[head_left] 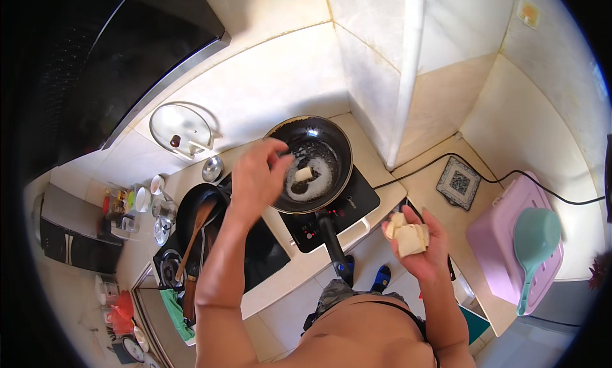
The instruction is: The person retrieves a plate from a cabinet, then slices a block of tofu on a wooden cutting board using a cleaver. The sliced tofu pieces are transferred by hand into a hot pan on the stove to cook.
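Observation:
My left hand (257, 178) hovers over the left rim of a black frying pan (344, 138). Its fingers are bent, with a gap between thumb and forefinger and nothing seen between them. Inside the pan, one pale, blocky piece of food (304, 173) lies in bubbling whitish oil. The pan stands on a black induction cooker (361, 192) with lit red marks, its handle pointing toward me. To the right of the cooker, my right hand (432, 259) is palm up, cupped around several pale, flat pieces of food (410, 236); their exact kind cannot be told.
A black wok (188, 205) with a wooden spatula (205, 213) sits at left. A glass lid (180, 129) hangs on the wall, near a metal ladle (213, 169). On the right are a patterned trivet (459, 182), a black cable, a pink box (491, 224) and a green dipper (537, 235).

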{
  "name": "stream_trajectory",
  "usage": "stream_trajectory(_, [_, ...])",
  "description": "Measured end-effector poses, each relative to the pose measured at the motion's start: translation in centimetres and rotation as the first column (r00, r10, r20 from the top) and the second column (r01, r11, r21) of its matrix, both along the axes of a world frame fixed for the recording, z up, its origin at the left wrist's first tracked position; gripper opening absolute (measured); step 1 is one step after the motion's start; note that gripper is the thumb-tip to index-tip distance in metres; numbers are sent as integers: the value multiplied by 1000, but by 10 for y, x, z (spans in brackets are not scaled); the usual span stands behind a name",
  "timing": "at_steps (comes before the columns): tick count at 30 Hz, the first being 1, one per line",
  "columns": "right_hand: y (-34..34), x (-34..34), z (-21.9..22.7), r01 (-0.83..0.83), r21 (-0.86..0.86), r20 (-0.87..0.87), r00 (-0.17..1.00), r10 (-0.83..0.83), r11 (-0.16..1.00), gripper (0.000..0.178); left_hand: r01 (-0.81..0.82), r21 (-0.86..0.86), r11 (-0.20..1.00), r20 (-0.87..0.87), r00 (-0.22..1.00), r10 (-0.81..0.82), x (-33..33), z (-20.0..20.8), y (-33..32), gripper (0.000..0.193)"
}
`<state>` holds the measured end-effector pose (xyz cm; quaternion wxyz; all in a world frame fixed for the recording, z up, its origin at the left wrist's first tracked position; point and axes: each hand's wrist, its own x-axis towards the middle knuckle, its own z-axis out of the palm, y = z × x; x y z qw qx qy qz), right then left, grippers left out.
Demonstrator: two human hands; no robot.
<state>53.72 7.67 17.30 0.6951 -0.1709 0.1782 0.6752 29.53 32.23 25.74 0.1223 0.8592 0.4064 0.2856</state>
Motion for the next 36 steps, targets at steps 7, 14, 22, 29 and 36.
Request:
stream_trajectory(7, [8, -3, 1, -166, 64, 60, 985, 163, 984, 43, 188, -329, 925, 82, 982, -170, 71, 12, -151, 39])
stream_trajectory(14, [3, -1, 3, -229, 135, 66, 973, 222, 964, 45, 378, -717, 585, 206, 917, -341, 72, -20, -132, 42])
stream_trajectory(22, [6, 0, -3, -245, 220, 58, 970, 238, 944, 49, 406, -806, 431, 304, 908, -287, 75, -24, -119, 42])
stream_trajectory(29, [13, -2, -10, -231, 367, 18, 970, 241, 901, 49, 484, -713, 507, 320, 868, -380, 78, -12, -121, 46])
stream_trajectory(36, [16, -4, -10, -163, 362, -75, 976, 203, 918, 45, 433, -614, 660, 273, 901, -338, 76, -13, -126, 42])
